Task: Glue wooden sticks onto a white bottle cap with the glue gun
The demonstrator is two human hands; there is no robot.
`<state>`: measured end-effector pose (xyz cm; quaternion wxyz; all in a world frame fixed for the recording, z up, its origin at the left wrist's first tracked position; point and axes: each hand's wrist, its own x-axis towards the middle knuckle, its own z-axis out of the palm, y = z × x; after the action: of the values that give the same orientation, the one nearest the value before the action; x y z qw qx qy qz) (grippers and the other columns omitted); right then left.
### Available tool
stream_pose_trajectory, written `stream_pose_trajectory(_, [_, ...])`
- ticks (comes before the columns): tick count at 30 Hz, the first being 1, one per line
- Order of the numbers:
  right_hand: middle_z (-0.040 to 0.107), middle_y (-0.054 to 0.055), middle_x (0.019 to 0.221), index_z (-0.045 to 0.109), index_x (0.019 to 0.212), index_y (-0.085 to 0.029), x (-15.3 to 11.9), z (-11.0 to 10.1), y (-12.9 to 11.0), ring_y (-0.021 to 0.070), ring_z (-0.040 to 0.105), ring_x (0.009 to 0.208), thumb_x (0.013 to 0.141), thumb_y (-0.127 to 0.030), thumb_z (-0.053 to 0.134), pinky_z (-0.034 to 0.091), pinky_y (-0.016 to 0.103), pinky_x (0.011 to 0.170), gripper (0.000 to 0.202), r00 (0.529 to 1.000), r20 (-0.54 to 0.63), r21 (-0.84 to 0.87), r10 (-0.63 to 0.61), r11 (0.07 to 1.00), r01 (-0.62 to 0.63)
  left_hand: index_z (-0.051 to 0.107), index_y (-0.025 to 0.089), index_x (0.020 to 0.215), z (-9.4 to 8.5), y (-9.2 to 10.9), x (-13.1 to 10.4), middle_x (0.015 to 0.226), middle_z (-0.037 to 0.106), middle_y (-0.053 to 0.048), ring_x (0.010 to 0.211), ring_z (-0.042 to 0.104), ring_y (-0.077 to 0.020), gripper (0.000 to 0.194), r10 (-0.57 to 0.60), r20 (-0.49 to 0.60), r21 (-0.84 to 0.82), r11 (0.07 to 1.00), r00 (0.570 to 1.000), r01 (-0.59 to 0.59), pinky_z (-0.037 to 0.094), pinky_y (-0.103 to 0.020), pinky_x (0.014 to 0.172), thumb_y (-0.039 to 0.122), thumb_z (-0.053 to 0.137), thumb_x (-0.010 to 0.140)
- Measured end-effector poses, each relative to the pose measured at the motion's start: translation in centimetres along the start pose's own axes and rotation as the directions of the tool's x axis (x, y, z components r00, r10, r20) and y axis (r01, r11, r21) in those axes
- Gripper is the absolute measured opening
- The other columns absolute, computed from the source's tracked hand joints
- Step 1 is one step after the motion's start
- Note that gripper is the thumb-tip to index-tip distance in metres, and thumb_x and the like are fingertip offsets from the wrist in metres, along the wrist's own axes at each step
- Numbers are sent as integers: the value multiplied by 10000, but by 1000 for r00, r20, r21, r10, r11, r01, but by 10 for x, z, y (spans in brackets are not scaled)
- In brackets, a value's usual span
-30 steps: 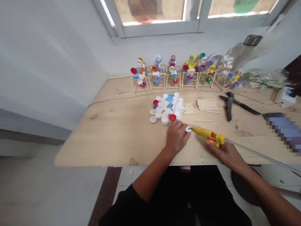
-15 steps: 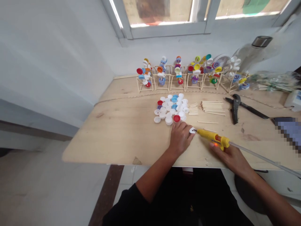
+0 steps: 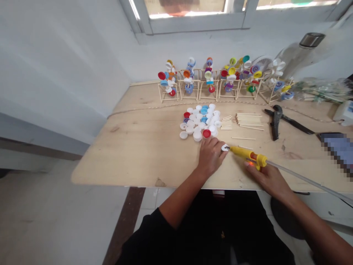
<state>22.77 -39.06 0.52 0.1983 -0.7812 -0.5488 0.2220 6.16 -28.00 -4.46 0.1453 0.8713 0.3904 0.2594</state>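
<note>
My left hand (image 3: pixel 211 157) is closed, pinching a small white bottle cap (image 3: pixel 224 147) between thumb and fingers just above the tabletop. My right hand (image 3: pixel 271 180) wraps around a yellow glue gun (image 3: pixel 245 152), with a small red light glowing on its body and a long glue stick (image 3: pixel 300 175) sticking out of the back. The gun's nozzle points left, its tip at the white cap. Just beyond my left fingers lies a red bottle cap (image 3: pixel 206 133), at the front of a cluster of mostly white bottle caps (image 3: pixel 197 136).
Short sticks (image 3: pixel 226 123) and longer sticks (image 3: pixel 249 119) lie right of the caps. Stick frames with colourful cap wheels (image 3: pixel 189 88) line the wall. A cord (image 3: pixel 149 108) crosses the wooden table (image 3: pixel 132 147). Black pliers (image 3: pixel 275 123) and a phone (image 3: pixel 335 149) lie right.
The whole view has shifted, so the table and everything on it sit slightly higher. Both hands keep their holds, with the nozzle still at the white cap.
</note>
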Motion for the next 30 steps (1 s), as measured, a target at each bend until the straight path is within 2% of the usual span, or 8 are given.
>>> stream_pose_trajectory(4, [710, 42, 707, 719, 878, -219, 0, 0, 1, 265, 669, 688, 827, -624, 425, 465, 304, 539, 504, 1000, 14, -8, -13, 1000, 13, 633, 211, 967, -1, 0, 0, 943, 628, -51, 962, 541, -236, 155, 0, -2, 3, 1000, 1000, 0, 401, -409, 888, 302, 625, 842])
stream_pose_trajectory(8, [732, 50, 815, 713, 901, -204, 0, 1, 0, 260, 676, 757, 825, -623, 421, 487, 299, 605, 517, 1000, 13, 13, -19, 1000, 19, 632, 210, 965, -1, 1, 0, 937, 626, -49, 962, 537, -233, 152, 4, 6, 8, 1000, 1000, -4, 398, -405, 890, 302, 620, 845])
stream_pose_trajectory(15, [685, 48, 641, 711, 905, -178, 1, -1, -4, 243, 644, 623, 819, -628, 381, 453, 299, 546, 564, 999, 25, -57, 29, 998, -27, 630, 220, 967, -1, 1, 0, 942, 623, -42, 961, 539, -224, 151, -5, 20, 8, 1000, 1000, 4, 389, -394, 893, 302, 629, 840])
stream_pose_trajectory(20, [712, 64, 726, 703, 937, -179, 1, 0, -2, 255, 667, 695, 828, -613, 388, 468, 303, 576, 548, 1000, 11, -52, 21, 998, -20, 632, 222, 968, -1, 1, 0, 944, 622, -46, 960, 539, -228, 145, -6, 16, -2, 1000, 1000, 6, 387, -399, 886, 296, 622, 843])
stream_pose_trajectory(25, [698, 62, 668, 712, 914, -181, 1, 1, 0, 262, 668, 669, 831, -618, 380, 464, 303, 550, 555, 1000, 4, -68, 14, 998, -14, 631, 215, 974, -2, 1, 0, 943, 624, -48, 964, 537, -234, 160, -8, 25, 2, 1000, 1000, 8, 387, -404, 890, 290, 633, 834])
stream_pose_trajectory(30, [714, 60, 710, 718, 941, -188, 0, 1, 2, 259, 678, 690, 838, -611, 382, 477, 301, 563, 550, 1000, -19, -72, -9, 997, 8, 631, 227, 988, -1, 1, 0, 952, 620, -48, 972, 535, -237, 168, -18, 40, -1, 1000, 999, 18, 389, -406, 892, 285, 635, 829])
